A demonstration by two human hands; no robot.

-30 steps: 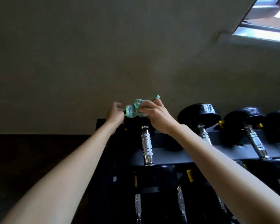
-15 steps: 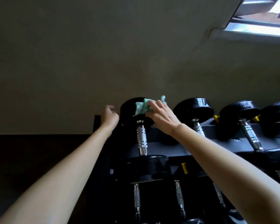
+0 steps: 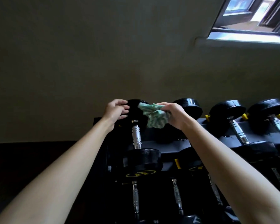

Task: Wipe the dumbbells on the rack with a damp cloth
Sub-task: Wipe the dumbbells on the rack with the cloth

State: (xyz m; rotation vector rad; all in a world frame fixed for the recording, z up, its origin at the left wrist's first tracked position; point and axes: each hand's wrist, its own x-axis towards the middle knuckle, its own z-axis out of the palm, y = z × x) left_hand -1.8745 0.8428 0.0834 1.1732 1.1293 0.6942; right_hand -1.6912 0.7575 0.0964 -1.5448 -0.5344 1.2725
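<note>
Head view, top tier of the rack [image 3: 168, 143]: leftmost dumbbell [image 3: 137, 136] lying front to back, chrome handle [image 3: 136, 136] between a far black head [image 3: 134, 109] and a near head [image 3: 142, 159] with a yellow marking. Left hand [image 3: 116, 110] cupped over the far head's left side, fingers spread on the rubber, steadying rather than clamping. Right hand [image 3: 174, 114] pinched shut on a bunched green-and-white cloth [image 3: 153, 115], pressed against the far head's right face.

Step in hand, by the look of it: wiping the far head. Best done with the left hand bracing against any roll, cloth flattened out of its bunch for fuller contact, then swept around the rim and down the inner face to the collar. Next, probably down the knurled handle, then the near head. Worth watching: loose cloth corner snagging on the neighbouring dumbbell [image 3: 189, 107] just to the right. Other dumbbells [image 3: 229, 110] further right apparently untouched.
</note>
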